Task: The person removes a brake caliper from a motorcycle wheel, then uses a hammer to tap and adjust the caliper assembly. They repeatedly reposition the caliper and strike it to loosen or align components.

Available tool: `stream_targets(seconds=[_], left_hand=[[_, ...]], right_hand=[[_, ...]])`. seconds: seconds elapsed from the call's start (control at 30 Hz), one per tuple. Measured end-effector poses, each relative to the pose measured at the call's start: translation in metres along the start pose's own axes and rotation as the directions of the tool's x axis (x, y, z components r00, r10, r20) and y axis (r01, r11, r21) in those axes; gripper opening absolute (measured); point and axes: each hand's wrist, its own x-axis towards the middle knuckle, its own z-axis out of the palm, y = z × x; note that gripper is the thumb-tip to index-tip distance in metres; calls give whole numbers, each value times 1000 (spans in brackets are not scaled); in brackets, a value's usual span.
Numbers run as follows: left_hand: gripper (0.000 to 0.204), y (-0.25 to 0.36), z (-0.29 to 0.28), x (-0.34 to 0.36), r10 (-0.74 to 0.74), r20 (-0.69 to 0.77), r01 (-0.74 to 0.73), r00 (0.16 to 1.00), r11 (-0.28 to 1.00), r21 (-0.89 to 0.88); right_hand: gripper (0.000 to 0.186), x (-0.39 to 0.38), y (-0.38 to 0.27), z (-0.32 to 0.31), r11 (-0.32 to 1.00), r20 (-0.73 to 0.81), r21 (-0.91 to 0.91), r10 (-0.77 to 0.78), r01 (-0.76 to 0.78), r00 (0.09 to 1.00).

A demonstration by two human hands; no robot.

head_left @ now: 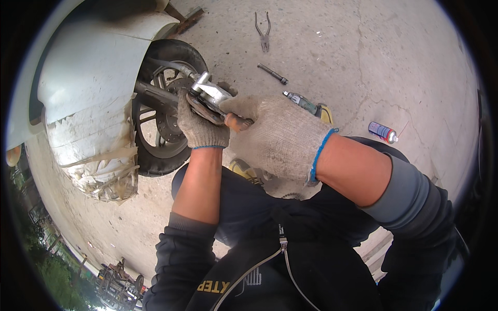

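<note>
My gloved left hand (205, 129) is wrapped round a silver brake caliper (211, 92) from below, beside the wheel. A dark, curved metal piece (203, 108), which looks like a brake pad, sits along the caliper's near side. My gloved right hand (280, 135) closes on the caliper's right end, thumb along its top. Bare fingertips show past the knit glove there; whether they also pinch some small part is hidden. Just behind the caliper stand the black tyre (150, 167) and the brake disc (167, 127), with the caliper held off the disc.
A white, tape-patched body panel (93, 124) covers the wheel's left side. On the concrete lie pliers (264, 36), a dark metal rod with a thicker end (272, 73), a green-grey tool (302, 102) by my shoe, and a spray can (382, 132) at right.
</note>
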Motion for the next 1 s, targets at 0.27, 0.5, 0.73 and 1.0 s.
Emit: stream_targets(seconds=[0.27,0.5,0.73,1.0], left_hand=[[65,1,-6,2,-1,79,-3,997,999,48],[66,0,5,0,73,-33,-70,997,993,95],[62,1,-6,4,3,7,-3,1000,998,69],[60,-2,-4,5,35,-69,-31,997,998,61]], right_hand=[[51,-6,7,8,917,24,392,70,-74,997],[41,2,15,22,950,-194,-225,-261,216,946],[29,-2,2,10,982,70,161,85,-95,994],[26,1,17,24,929,-171,-329,-234,168,957]])
